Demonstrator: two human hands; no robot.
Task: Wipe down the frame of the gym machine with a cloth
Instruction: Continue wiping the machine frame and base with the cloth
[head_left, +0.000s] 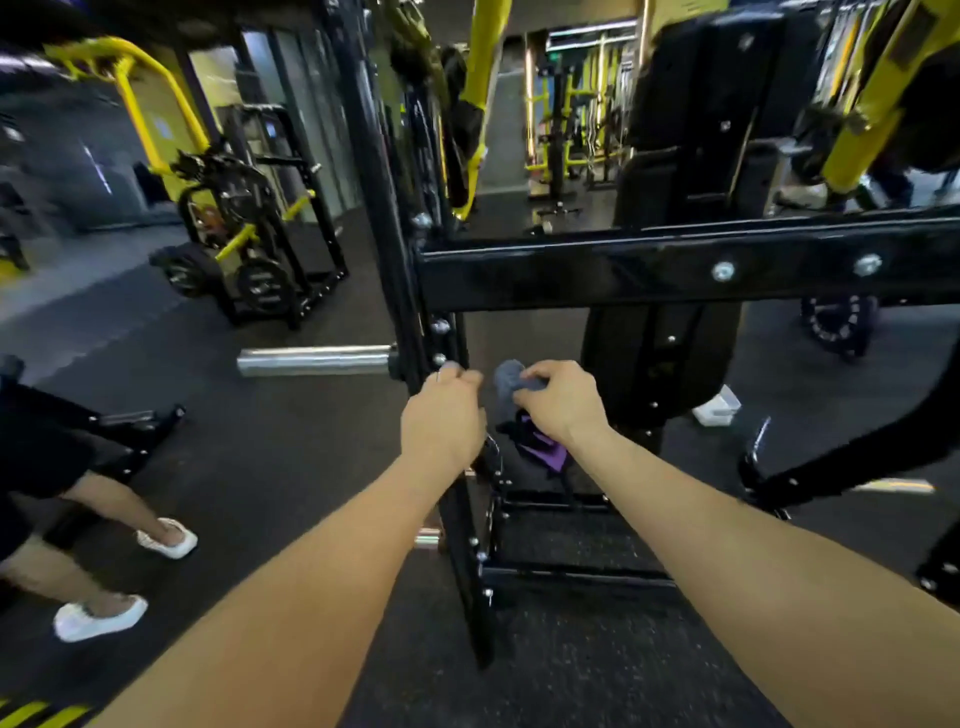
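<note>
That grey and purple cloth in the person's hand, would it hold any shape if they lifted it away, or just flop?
It would probably flop. The cloth bunches into soft folds where the right hand grips it, and its purple end hangs limp below the wrist. It also looks light, since a few curled fingers carry it. It is unlikely to slip, being crumpled in the grip.

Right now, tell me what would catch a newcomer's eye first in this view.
Two bare forearms reach in from the bottom, the right hand bunching a grey and purple cloth at the centre, the left hand curled beside it by the black upright post. Above them a glossy black crossbar with silver bolts spans the right half. At the far left, a bystander's legs in white shoes stand on the dark floor.
</note>
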